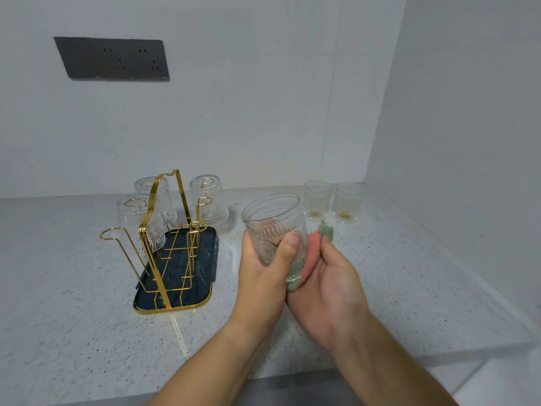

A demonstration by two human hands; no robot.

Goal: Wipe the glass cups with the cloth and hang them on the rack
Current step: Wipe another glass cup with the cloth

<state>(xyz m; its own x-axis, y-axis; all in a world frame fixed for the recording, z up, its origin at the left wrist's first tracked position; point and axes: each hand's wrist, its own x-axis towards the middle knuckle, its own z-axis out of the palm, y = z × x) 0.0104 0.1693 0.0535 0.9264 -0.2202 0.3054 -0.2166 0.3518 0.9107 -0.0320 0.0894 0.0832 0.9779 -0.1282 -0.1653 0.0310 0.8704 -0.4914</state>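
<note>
I have the cup [273, 230] in the air above the worktop [87, 288], tilted, with its mouth up and away from me. My left hand [263, 268] grips its lower wall, thumb across the front. My right hand [330, 282] curls round the cloth [310, 259] and presses it to the cup's right side; how far it wraps behind, I can't tell. To the left stands the rack [169, 244] with three hung cups [209, 200], mouths down. Behind, two upright cups [317, 200] stand side by side near the wall.
</note>
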